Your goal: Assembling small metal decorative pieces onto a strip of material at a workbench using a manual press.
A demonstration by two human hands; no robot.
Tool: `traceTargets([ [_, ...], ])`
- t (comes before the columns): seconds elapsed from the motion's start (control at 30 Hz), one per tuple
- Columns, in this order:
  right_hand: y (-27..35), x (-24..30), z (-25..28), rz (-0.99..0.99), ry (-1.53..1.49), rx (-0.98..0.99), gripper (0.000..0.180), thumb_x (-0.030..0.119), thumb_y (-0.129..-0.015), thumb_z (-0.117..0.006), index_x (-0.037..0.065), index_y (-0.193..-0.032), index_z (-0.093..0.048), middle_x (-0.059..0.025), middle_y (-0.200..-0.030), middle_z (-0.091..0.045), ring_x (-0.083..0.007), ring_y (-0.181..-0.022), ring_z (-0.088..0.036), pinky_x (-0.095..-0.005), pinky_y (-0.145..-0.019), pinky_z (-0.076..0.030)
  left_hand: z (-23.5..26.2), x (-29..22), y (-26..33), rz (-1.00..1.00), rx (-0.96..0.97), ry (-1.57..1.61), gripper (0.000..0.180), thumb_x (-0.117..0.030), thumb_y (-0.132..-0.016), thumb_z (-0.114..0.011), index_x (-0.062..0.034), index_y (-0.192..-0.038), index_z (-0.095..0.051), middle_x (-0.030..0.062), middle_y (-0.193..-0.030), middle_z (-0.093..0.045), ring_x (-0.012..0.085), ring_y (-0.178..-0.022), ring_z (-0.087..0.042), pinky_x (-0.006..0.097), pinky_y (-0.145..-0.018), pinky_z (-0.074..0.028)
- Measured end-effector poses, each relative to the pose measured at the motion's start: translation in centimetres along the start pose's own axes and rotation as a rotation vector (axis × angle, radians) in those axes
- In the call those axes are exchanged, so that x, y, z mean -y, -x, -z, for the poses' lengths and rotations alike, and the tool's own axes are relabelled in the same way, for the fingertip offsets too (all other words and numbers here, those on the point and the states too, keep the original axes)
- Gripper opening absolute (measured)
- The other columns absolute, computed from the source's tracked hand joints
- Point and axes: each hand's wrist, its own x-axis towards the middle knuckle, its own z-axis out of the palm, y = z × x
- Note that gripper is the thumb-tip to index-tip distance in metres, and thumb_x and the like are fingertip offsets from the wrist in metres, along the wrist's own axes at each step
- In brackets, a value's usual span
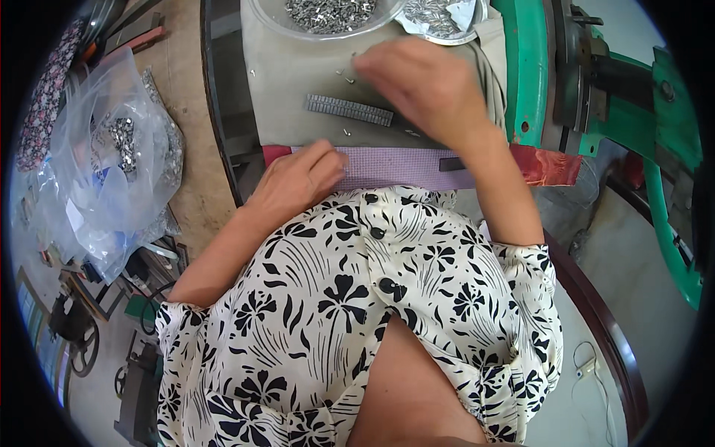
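Grey cloth worktop (pixel 298 82), left hand (pixel 298 182) fingers curled on purple strip (pixel 402 167), right hand (pixel 424 86) unclear.

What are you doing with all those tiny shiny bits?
A person sits at a grey cloth-covered worktop. Their right hand reaches over small loose metal pieces beside a grey strip of lined-up metal pieces. Their left hand rests on a purple padded edge. A clear bowl of metal pieces sits behind.

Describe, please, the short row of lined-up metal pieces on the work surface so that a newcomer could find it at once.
Start at the green machine on the right, then move left onto the beige cloth-covered work surface. The grey row of metal pieces lies there, just left of the right hand and above the lilac strip. Unlike the loose pieces in the clear bowl, these are packed into one straight bar.
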Motion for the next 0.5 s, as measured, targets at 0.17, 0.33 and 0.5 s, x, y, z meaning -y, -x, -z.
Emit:
traceTargets([
  [0.17,1.6,-0.8,-2.9,0.204,0.235,0.216,0.034,0.013,-0.084,-0.058,0.009,-0.115,-0.070,0.0007,-0.119,-0.065,-0.0162,-0.113,-0.060,-0.0288,-0.094,-0.051,-0.4,-0.1,-1.1,0.032,-0.223,-0.095,0.036,-0.009,-0.084,-0.074,-0.0113,-0.119,-0.067,0.0078,-0.091,-0.059,0.0271,-0.071,-0.064,0.037,-0.060,-0.053],
  [0.33,1.2,-0.7,-1.5,0.159,0.208,0.427,0.033,0.009,-0.081,-0.060,0.005,-0.112,-0.070,-0.0019,-0.116,-0.066,-0.0190,-0.106,-0.062,-0.0286,-0.089,-0.054,0.0,0.0,-2.2,-0.001,-0.246,-0.216,0.011,-0.007,-0.084,-0.073,-0.0085,-0.095,-0.071,0.0062,-0.082,-0.058,0.0258,-0.066,-0.063,0.037,-0.058,-0.051],
  [0.5,0.9,-1.3,-2.5,0.177,0.336,0.277,0.008,0.010,-0.076,-0.062,0.007,-0.083,-0.065,-0.0018,-0.089,-0.061,-0.0193,-0.086,-0.063,-0.0283,-0.072,-0.058,0.5,-0.2,-3.4,0.089,-0.272,-0.027,0.011,-0.007,-0.084,-0.072,-0.0045,-0.094,-0.068,0.0086,-0.082,-0.058,0.0274,-0.067,-0.062,0.035,-0.060,-0.049],
])
